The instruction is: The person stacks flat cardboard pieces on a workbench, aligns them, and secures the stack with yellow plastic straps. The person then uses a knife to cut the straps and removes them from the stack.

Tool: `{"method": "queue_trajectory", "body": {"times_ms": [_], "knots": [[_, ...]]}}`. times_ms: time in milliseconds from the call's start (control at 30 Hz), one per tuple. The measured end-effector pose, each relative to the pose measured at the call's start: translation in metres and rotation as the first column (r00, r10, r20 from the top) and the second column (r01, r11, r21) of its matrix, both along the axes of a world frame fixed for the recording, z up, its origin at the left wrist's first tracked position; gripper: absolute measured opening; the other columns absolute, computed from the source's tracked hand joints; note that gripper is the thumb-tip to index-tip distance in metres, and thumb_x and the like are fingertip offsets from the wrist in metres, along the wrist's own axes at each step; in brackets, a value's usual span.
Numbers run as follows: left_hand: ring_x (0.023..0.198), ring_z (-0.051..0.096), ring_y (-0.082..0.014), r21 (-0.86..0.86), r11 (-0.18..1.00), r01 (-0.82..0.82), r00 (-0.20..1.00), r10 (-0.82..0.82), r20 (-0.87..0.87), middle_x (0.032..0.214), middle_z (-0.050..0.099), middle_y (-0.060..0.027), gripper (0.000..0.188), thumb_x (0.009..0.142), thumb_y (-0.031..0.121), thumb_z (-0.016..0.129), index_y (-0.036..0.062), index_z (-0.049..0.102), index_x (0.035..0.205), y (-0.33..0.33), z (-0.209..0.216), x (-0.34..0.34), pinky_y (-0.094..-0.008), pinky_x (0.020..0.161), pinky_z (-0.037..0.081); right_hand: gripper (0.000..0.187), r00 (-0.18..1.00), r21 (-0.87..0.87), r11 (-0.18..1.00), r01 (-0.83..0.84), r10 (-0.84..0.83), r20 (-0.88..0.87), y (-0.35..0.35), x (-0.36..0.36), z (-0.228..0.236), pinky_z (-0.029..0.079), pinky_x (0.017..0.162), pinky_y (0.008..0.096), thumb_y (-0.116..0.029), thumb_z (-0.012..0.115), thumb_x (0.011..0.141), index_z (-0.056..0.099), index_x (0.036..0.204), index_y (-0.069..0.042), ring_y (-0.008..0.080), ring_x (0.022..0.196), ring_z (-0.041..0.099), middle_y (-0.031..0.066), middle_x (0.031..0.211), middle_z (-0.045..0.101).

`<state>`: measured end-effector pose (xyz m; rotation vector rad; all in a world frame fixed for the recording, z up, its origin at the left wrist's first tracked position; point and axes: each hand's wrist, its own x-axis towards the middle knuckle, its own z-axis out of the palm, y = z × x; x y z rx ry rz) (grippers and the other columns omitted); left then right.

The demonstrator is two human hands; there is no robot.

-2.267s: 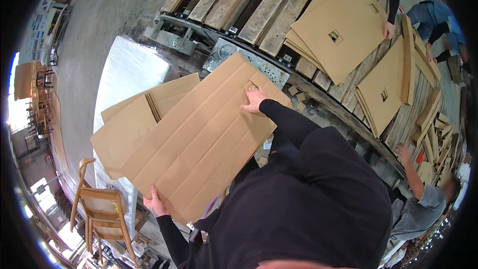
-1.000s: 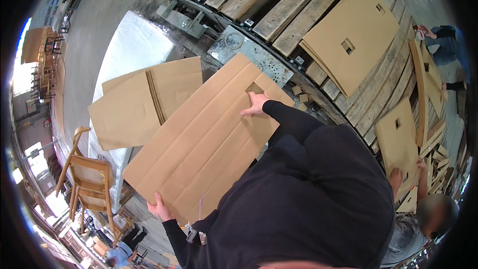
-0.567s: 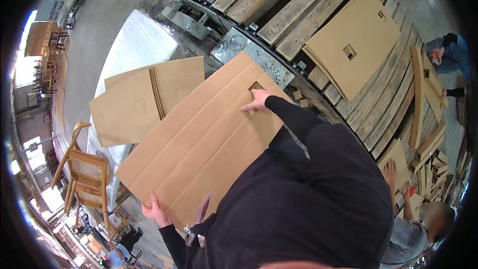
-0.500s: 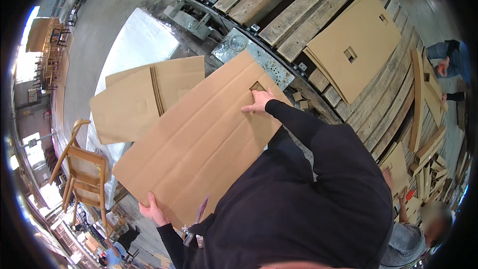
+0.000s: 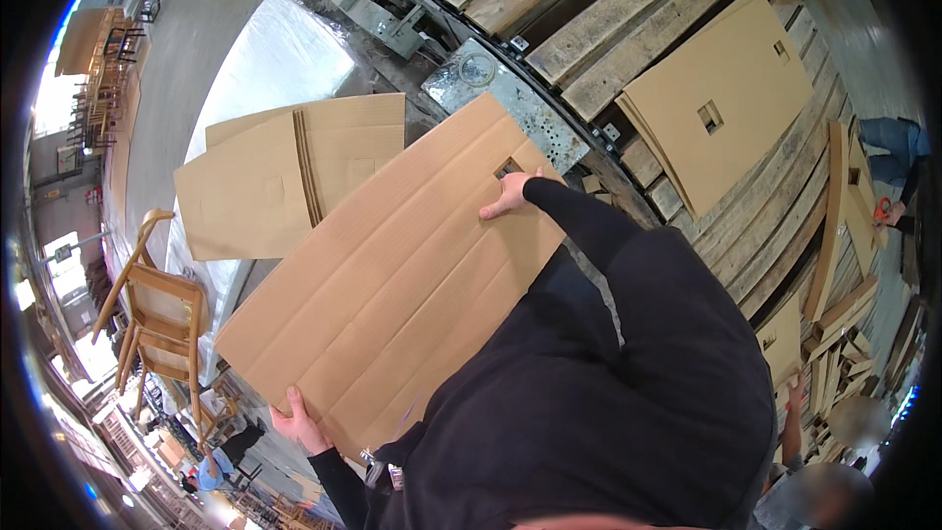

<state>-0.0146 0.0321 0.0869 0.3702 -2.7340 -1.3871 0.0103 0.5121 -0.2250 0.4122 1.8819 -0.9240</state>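
Observation:
Across the front of my body is a large brown cardboard sheet [image 5: 383,285] with long crease lines and a small square cut-out near its far right end. My left hand [image 5: 302,424] grips the lower left edge, thumb on the upper face and the other fingers hidden beneath. On the right end, my right hand [image 5: 507,198] holds the sheet beside the cut-out. Its thumb lies along the face; some of its fingers are hidden. Left of the sheet, folded cardboard pieces [image 5: 235,194] rest on a pile wrapped in clear plastic [image 5: 280,59].
A slatted wooden conveyor [image 5: 608,20] with a metal frame [image 5: 505,98] runs along the right. On it lie stacked cardboard sheets [image 5: 736,98] with square holes. A wooden chair [image 5: 162,309] stands at left. Co-workers' hands [image 5: 888,211] and wood offcuts [image 5: 839,363] are at far right.
The view has shifted slightly. Both hands keep their hold on the sheet, which has barely moved. At the right, co-workers have changed position.

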Motion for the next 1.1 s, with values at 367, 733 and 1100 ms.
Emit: {"method": "queue_trajectory", "body": {"times_ms": [367,733,1100], "knots": [[0.101,0.060,-0.0185,0.513,0.856,-0.066,0.968,-0.069,0.240,0.114,0.062,-0.0086,0.027,0.096,0.015,0.057,0.0010,0.054,0.119,0.046,-0.098,-0.051,-0.0356,0.088,0.050,0.119,0.930,0.432,0.862,0.267,-0.112,-0.351,0.134,0.010,0.109,0.008,0.113,0.0615,-0.091,0.056,0.050,0.056,0.125,0.002,0.0355,0.124,0.052,0.0261,0.125,0.058],[0.112,0.053,-0.0219,0.602,0.799,-0.005,0.866,-0.298,0.402,0.124,0.056,-0.0129,0.045,0.094,0.028,0.061,-0.0030,0.046,0.124,0.256,-0.255,-0.062,-0.0351,0.097,0.042,0.069,0.793,0.370,0.837,0.403,-0.117,-0.598,0.073,0.062,0.094,0.032,0.110,0.0485,-0.036,0.066,0.080,0.043,0.138,-0.006,0.0382,0.128,0.043,0.0226,0.139,0.045],[0.108,0.060,-0.0268,0.497,0.851,-0.168,0.679,-0.265,0.684,0.124,0.058,-0.0153,0.056,0.082,0.011,0.074,-0.0035,0.045,0.127,0.256,-0.256,-0.058,-0.0398,0.093,0.049,0.115,0.872,0.370,0.925,-0.083,0.247,-0.423,-0.044,0.023,0.115,0.012,0.118,0.0486,-0.066,0.066,0.069,0.024,0.144,0.009,0.0313,0.141,0.030,0.0260,0.149,0.032]]}}
